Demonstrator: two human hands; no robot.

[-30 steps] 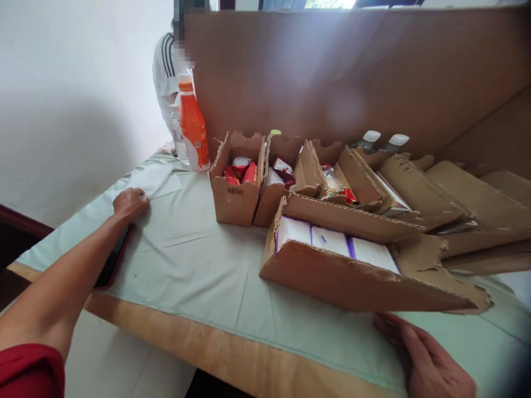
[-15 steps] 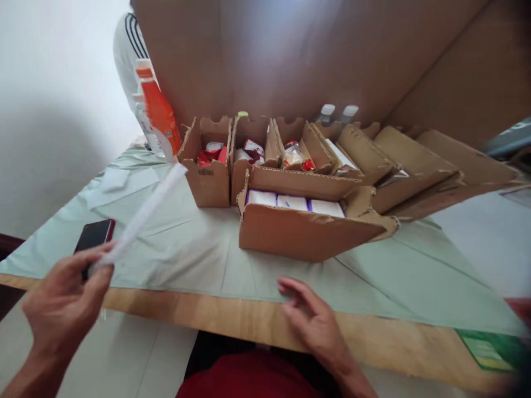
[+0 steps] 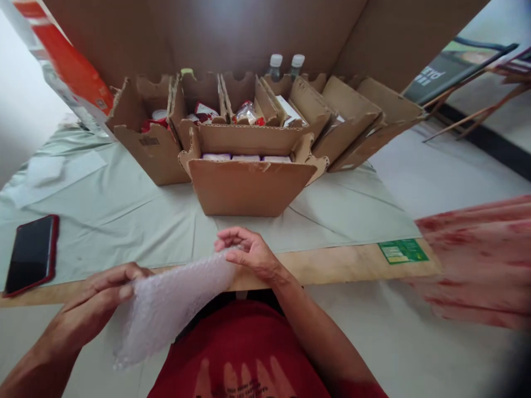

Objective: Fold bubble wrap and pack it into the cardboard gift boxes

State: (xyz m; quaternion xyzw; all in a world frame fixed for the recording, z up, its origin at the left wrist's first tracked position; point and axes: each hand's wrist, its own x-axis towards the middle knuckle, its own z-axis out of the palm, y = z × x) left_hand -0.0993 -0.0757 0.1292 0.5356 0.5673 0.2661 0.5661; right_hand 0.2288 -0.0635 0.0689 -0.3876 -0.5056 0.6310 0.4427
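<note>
A sheet or flat pouch of clear bubble wrap (image 3: pixel 178 298) hangs over the table's front edge, just in front of my body. My left hand (image 3: pixel 103 290) pinches its left upper corner, thumb on top. At the other upper corner, my right hand (image 3: pixel 249 251) has the wrap between thumb and curved fingers. The grip there looks loose, and the fingertips point left. Beyond my hands, a cardboard bin (image 3: pixel 253 188) holds several white packs with purple edges (image 3: pixel 245 158); their lower parts are hidden.
Several cardboard bins (image 3: pixel 143 141) with packets stand in a row behind, before a tall cardboard panel (image 3: pixel 232 38). An orange-labelled bottle (image 3: pixel 74 61) is at the left. A red-edged phone (image 3: pixel 31 254) and white sheets (image 3: pixel 78 171) lie on the cloth (image 3: pixel 166 232).
The bubble wrap has come down and right toward my body, now broad side up. My right hand has reached its other end. The view has turned to the right and downward.
</note>
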